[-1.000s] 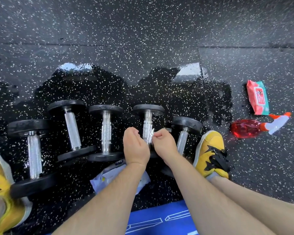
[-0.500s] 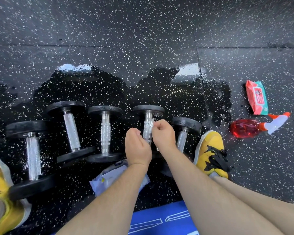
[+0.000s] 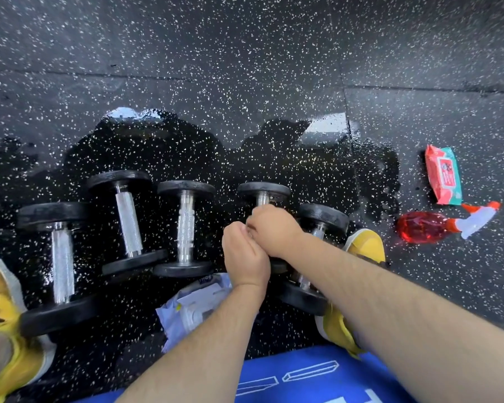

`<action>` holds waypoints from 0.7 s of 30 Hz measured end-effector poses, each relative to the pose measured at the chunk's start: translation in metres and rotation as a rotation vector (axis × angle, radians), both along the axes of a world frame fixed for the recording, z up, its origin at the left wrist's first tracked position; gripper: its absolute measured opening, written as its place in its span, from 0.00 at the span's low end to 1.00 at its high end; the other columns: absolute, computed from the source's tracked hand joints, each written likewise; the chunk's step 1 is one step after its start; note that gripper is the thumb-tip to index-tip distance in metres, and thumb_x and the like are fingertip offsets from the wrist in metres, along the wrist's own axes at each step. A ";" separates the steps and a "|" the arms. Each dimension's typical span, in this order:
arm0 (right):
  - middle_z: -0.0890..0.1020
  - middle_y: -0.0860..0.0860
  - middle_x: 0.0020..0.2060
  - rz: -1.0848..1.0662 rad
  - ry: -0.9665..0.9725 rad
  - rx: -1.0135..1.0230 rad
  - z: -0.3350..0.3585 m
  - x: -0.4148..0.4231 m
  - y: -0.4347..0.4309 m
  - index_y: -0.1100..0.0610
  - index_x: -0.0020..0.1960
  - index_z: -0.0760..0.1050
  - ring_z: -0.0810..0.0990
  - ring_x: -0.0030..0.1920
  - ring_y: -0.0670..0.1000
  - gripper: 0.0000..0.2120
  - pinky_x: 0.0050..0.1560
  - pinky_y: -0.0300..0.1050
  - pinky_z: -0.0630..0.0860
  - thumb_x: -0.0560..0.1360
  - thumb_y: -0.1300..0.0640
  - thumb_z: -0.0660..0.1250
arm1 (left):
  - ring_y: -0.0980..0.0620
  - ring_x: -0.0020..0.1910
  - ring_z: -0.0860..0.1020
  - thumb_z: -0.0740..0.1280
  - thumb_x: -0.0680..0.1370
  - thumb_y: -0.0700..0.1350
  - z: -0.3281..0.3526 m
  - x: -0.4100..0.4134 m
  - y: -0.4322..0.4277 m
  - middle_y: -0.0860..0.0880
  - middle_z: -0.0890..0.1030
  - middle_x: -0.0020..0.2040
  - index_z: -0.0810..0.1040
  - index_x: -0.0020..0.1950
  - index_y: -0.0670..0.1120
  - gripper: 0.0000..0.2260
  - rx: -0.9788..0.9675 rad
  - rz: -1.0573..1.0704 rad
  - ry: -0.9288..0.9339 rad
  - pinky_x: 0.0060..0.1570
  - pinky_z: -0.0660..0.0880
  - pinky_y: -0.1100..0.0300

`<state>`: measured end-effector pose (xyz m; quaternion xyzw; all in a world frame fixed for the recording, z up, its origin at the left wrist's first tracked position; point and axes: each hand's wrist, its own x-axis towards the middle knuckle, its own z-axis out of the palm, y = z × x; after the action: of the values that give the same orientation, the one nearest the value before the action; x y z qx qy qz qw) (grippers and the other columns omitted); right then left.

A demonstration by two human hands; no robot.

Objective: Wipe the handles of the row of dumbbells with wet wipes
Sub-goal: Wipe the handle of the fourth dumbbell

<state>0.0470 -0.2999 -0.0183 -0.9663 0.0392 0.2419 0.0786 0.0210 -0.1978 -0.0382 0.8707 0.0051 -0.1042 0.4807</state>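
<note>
Chrome handle (image 3: 263, 199) clasped by right hand (image 3: 274, 231), left hand (image 3: 245, 260) curled, hold unclear.

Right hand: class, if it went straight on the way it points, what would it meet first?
Likely the far plate of the dumbbell that the right hand grips; depth is unclear.

Floor (image 3: 245, 48): black rubber tiles, white-flecked, seams (image 3: 349, 112) visible. Glossy wet patch (image 3: 186, 152) mid-floor, reflecting bright light. Blue mat (image 3: 317, 385) at near edge.
</note>
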 end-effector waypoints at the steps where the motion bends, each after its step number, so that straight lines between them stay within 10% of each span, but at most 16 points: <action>1: 0.80 0.52 0.44 0.069 0.043 0.008 0.004 -0.001 -0.001 0.54 0.46 0.81 0.79 0.46 0.56 0.11 0.39 0.47 0.70 0.79 0.56 0.59 | 0.51 0.41 0.66 0.51 0.82 0.43 0.000 0.001 0.000 0.50 0.69 0.43 0.65 0.43 0.48 0.09 -0.004 0.009 -0.004 0.41 0.57 0.60; 5: 0.81 0.48 0.45 0.217 0.029 0.039 0.011 0.003 -0.012 0.50 0.49 0.82 0.76 0.48 0.54 0.11 0.47 0.49 0.74 0.78 0.55 0.61 | 0.49 0.42 0.66 0.50 0.81 0.47 0.002 0.000 0.000 0.48 0.70 0.43 0.67 0.44 0.46 0.10 -0.026 0.019 0.003 0.42 0.61 0.56; 11: 0.80 0.49 0.47 -0.216 0.018 0.376 0.010 -0.042 -0.007 0.55 0.50 0.82 0.72 0.52 0.54 0.10 0.51 0.50 0.72 0.74 0.64 0.64 | 0.47 0.43 0.70 0.50 0.79 0.47 -0.001 0.003 0.005 0.46 0.72 0.45 0.68 0.47 0.46 0.09 -0.029 0.058 -0.001 0.43 0.60 0.60; 21: 0.81 0.46 0.46 -0.346 0.142 0.408 0.002 -0.042 -0.012 0.42 0.42 0.80 0.79 0.49 0.52 0.17 0.51 0.51 0.79 0.71 0.65 0.63 | 0.45 0.45 0.75 0.50 0.79 0.48 -0.006 0.003 0.008 0.47 0.76 0.47 0.66 0.49 0.50 0.07 0.003 0.073 0.114 0.45 0.71 0.51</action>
<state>0.0045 -0.3117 -0.0167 -0.8901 0.1597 0.2949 0.3086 0.0245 -0.1901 -0.0444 0.8634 0.0644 -0.1361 0.4816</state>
